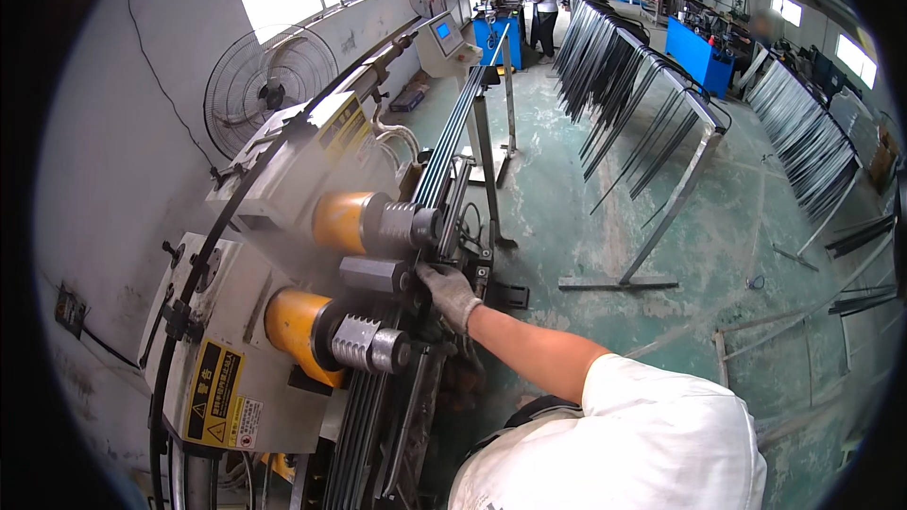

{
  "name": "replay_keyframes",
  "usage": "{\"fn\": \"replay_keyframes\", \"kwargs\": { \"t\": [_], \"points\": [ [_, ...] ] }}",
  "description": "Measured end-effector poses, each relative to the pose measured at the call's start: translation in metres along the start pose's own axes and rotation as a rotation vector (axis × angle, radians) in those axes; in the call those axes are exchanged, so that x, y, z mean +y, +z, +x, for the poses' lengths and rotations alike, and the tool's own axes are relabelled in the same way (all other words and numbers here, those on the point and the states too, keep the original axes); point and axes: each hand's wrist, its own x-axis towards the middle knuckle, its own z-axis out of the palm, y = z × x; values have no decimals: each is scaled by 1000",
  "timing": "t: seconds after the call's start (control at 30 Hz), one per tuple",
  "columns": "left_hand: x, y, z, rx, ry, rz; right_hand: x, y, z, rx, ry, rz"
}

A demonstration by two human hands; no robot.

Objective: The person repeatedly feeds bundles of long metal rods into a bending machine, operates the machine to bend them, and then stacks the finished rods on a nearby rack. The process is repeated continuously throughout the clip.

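Note:
My right hand [448, 295], in a grey work glove, reaches left to the machine [302, 255], just beside the end of a hexagonal steel bar [376, 274]. Its fingertips are hidden among the machine parts, so what it grips, if anything, does not show. Above and below that bar, two yellow-collared steel rollers [364, 342] with grooved surfaces stick out. Several long thin metal rods [448, 156] lie side by side, passing under the rollers and along a narrow rail. My left hand is out of view.
A control box [446, 38] with a lit screen stands beyond the machine. A large fan [271, 90] is by the left wall. To the right, a metal rack [704, 113] holds many dark rods. Farther back, a person [542, 9] stands beside a blue machine [498, 38].

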Motion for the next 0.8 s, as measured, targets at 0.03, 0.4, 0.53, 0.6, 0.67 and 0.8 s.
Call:
{"fn": "replay_keyframes", "kwargs": {
  "t": [0.03,0.4,0.53,0.6,0.67,0.8],
  "points": [
    [7,3,0,20,23,-15,-3,3,4,-26,24,23],
    [86,7,-11,263,299,-168,-10,8,27,-128,124,80],
    [128,2,-17,307,407,-240,7,3,53,-184,3,-131],
    [148,6,-17,306,464,-261,8,-3,63,-216,-143,-314],
    [162,26,-21,360,694,-165,-8,8,54,-258,-121,-286],
    [190,76,-21,314,905,-13,-64,14,28,-301,65,-43]
  ]
}}
